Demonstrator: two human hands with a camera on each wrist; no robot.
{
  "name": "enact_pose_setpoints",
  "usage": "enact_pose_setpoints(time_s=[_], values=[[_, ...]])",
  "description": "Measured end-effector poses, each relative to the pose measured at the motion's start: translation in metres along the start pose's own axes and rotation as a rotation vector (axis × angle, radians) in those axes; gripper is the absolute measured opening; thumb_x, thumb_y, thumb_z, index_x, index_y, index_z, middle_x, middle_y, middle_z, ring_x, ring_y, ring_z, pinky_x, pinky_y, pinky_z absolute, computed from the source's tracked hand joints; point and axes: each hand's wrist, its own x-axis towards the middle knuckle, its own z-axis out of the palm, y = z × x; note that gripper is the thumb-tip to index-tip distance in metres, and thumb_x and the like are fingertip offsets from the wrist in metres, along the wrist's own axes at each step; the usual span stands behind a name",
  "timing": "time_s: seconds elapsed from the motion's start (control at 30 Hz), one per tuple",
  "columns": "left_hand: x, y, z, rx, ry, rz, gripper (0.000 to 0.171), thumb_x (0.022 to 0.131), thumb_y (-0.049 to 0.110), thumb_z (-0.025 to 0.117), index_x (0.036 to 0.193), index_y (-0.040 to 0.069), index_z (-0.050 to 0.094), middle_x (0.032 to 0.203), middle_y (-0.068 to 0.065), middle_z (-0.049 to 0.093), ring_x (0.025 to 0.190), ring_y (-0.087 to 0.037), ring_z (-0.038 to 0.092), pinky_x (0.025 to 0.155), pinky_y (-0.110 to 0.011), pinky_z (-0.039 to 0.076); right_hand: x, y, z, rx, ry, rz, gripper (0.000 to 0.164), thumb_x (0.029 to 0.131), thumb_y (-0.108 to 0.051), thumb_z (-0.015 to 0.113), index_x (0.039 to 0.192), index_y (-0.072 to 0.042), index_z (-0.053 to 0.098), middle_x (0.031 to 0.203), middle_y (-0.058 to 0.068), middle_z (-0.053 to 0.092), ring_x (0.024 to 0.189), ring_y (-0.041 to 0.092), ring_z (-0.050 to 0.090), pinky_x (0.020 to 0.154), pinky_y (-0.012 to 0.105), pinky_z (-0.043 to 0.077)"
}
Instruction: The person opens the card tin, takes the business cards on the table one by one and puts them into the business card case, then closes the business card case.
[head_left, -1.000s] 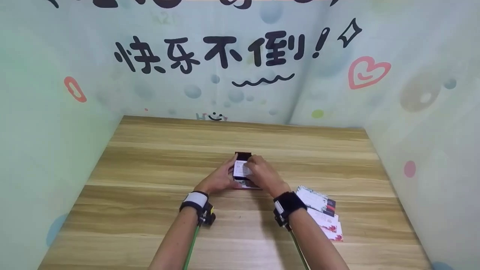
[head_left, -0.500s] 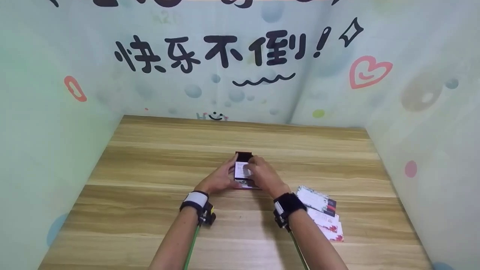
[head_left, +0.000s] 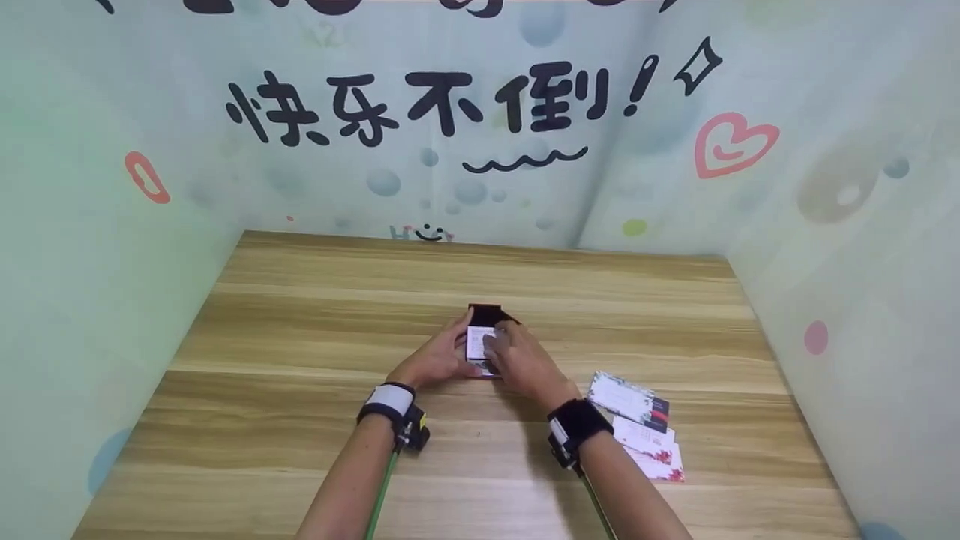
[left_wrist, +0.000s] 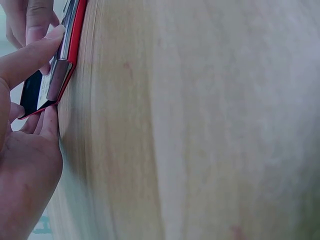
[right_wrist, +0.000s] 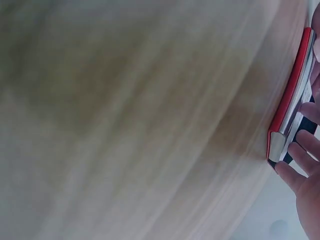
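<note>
A red card case (left_wrist: pixel 79 32) with shiny metal edges and a black inside stands with its lid raised, at the table's middle. White printed cards (head_left: pixel 478 343) lie in it. My left hand (head_left: pixel 435 356) grips the case from the left, thumb at its near edge and fingers along its side and underneath, as the left wrist view shows. My right hand (head_left: pixel 525 360) is over the right half of the case, its fingertips touching the top card. In the right wrist view, its fingers (right_wrist: pixel 302 155) are spread and slightly bent against card and case.
To the right of my right wrist lies a loose group of overlapping cards, a floral one with a dark end (head_left: pixel 628 399) and ones with red flowers (head_left: pixel 664 465). The wooden table (head_left: pixel 300 315) meets printed cloth walls (head_left: pixel 360 180) at the back and sides.
My right hand has slid slightly toward me and lower over the card, which now sits a little nearer the case's near edge. More of the black lid shows. My left hand keeps its hold.
</note>
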Motion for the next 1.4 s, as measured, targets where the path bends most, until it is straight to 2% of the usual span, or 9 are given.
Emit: enact_pose_setpoints(time_s=[0.13, 0.2, 0.43, 0.6, 0.8, 1.0, 1.13, 1.4], values=[[-0.001, 0.001, -0.001, 0.026, 0.008, -0.018, 0.113, 0.078, -0.005, 0.077, 0.162, 0.011, 0.003, 0.168, -0.021, 0.002, 0.153, -0.034, 0.024, 0.124, -0.039, 0.031, -0.005, -0.006, 0.0, -0.002, -0.078, 0.063, 0.04, 0.104, -0.029, 0.049, 0.131, 0.0, 0.061, 0.138, 0.03, 0.05, 0.129, 0.046, 0.052, 0.116, 0.054, 0.042], [-0.001, 0.001, -0.001, 0.022, 0.005, -0.017, 0.113, 0.077, -0.005, 0.077, 0.162, 0.011, 0.003, 0.168, -0.021, 0.001, 0.153, -0.035, 0.024, 0.124, -0.04, 0.031, -0.007, -0.009, 0.0, -0.007, -0.102, 0.083, 0.044, 0.105, -0.032, 0.048, 0.133, 0.0, 0.06, 0.142, 0.031, 0.047, 0.132, 0.046, 0.049, 0.118, 0.054, 0.039], [0.0, 0.001, 0.0, 0.054, 0.007, 0.01, 0.115, 0.078, 0.005, 0.082, 0.162, 0.011, 0.003, 0.168, -0.021, 0.005, 0.153, -0.034, 0.026, 0.125, -0.04, 0.028, -0.014, -0.017, 0.001, -0.069, -0.107, 0.076, 0.046, 0.105, -0.036, 0.047, 0.131, 0.0, 0.06, 0.142, 0.029, 0.048, 0.133, 0.044, 0.048, 0.117, 0.057, 0.038], [0.001, 0.001, -0.001, 0.066, 0.003, 0.024, 0.116, 0.077, 0.005, 0.083, 0.162, 0.012, 0.004, 0.168, -0.021, 0.007, 0.152, -0.031, 0.028, 0.126, -0.038, 0.027, -0.016, -0.022, 0.001, -0.096, -0.112, 0.099, 0.045, 0.105, -0.037, 0.044, 0.128, -0.002, 0.06, 0.14, 0.027, 0.05, 0.134, 0.043, 0.048, 0.116, 0.065, 0.035], [0.003, -0.002, -0.001, -0.015, -0.032, 0.066, 0.114, 0.078, -0.006, 0.077, 0.16, 0.004, -0.001, 0.166, -0.027, -0.002, 0.152, -0.037, 0.025, 0.124, -0.042, 0.029, -0.021, -0.027, 0.001, -0.136, -0.11, 0.109, 0.046, 0.105, -0.041, 0.042, 0.126, -0.004, 0.06, 0.135, 0.024, 0.055, 0.128, 0.044, 0.054, 0.111, 0.07, 0.037], [0.003, -0.003, 0.001, -0.121, -0.05, 0.064, 0.114, 0.077, -0.014, 0.072, 0.16, 0.006, -0.003, 0.167, -0.023, -0.005, 0.152, -0.034, 0.025, 0.124, -0.041, 0.03, -0.023, -0.03, 0.001, -0.173, -0.117, 0.107, 0.049, 0.104, -0.043, 0.044, 0.128, -0.004, 0.06, 0.133, 0.023, 0.056, 0.125, 0.044, 0.055, 0.11, 0.069, 0.039], [0.003, -0.003, 0.002, -0.116, -0.048, 0.064, 0.113, 0.076, -0.014, 0.071, 0.16, 0.005, -0.003, 0.167, -0.023, -0.005, 0.153, -0.035, 0.024, 0.123, -0.041, 0.031, -0.024, -0.031, 0.001, -0.182, -0.129, 0.11, 0.049, 0.104, -0.045, 0.044, 0.127, -0.004, 0.061, 0.131, 0.022, 0.056, 0.125, 0.044, 0.055, 0.111, 0.069, 0.038], [0.001, 0.001, 0.001, -0.075, -0.029, 0.051, 0.112, 0.077, -0.009, 0.074, 0.16, 0.004, -0.001, 0.166, -0.026, -0.004, 0.153, -0.039, 0.021, 0.126, -0.042, 0.026, -0.024, -0.032, -0.004, -0.146, -0.168, 0.13, 0.051, 0.104, -0.046, 0.042, 0.13, -0.005, 0.061, 0.134, 0.021, 0.055, 0.13, 0.041, 0.052, 0.114, 0.071, 0.034]])
